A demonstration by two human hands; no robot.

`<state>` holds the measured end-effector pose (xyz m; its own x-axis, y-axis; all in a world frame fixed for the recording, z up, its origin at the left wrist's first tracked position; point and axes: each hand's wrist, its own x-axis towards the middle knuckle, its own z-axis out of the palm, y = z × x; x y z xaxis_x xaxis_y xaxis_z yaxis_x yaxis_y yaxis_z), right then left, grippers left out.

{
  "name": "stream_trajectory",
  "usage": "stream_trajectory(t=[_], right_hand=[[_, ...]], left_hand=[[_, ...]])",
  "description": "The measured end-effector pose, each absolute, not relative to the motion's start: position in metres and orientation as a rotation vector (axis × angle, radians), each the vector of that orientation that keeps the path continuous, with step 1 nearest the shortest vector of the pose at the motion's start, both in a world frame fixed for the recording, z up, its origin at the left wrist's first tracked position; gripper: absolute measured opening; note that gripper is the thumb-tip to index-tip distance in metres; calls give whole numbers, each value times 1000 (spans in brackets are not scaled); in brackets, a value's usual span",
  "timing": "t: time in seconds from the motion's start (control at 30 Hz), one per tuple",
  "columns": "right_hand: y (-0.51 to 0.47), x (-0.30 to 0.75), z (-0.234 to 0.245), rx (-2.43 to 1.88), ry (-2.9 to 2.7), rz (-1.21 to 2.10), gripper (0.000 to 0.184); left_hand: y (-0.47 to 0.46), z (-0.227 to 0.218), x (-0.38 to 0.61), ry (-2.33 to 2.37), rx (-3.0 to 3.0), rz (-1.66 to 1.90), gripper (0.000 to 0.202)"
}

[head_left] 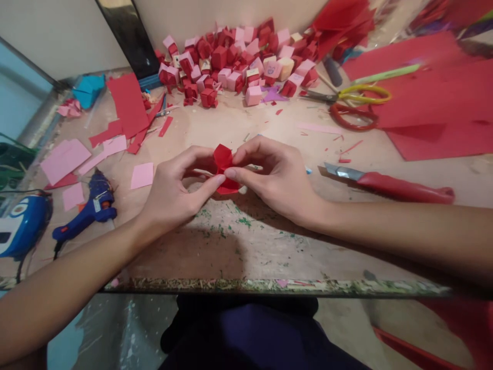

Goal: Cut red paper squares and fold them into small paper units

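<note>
Between my fingertips is a small piece of folded red paper [223, 156], held just above the middle of the table. My left hand [179, 187] pinches its left side with thumb and index finger. From the other side my right hand [275, 177] grips it too, the thumb pressing across its front and covering part of the folds. Both thumb tips nearly meet on the paper. A square of pink paper [142, 176] lies left of my left hand. To the right of my right hand rests a red-handled utility knife [400, 187] with its blade out.
A pile of small red and pink paper boxes [219, 57] lies at the back. Scissors [354, 105] and red sheets [435, 103] are on the right. At left are a blue glue gun [94, 208], pink pieces [65, 160] and red scraps [129, 105]. The table's front edge [246, 285] is rough.
</note>
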<state>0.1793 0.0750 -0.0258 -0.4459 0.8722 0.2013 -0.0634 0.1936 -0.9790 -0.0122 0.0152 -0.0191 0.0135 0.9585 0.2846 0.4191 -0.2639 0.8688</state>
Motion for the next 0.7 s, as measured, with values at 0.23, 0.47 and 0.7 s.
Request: stream_trajectory(t=[0.23, 0.47, 0.7], right_hand=[[75, 180, -24, -823, -1706, 1318, 17], [74, 180, -24, -819, -1748, 1373, 18], [74, 181, -23, -790, -1585, 1481, 9]], left_hand=[[17, -20, -14, 1446, 1774, 1247, 17], [18, -20, -14, 1453, 1727, 1202, 9], [20, -20, -15, 1485, 1748, 1293, 11]])
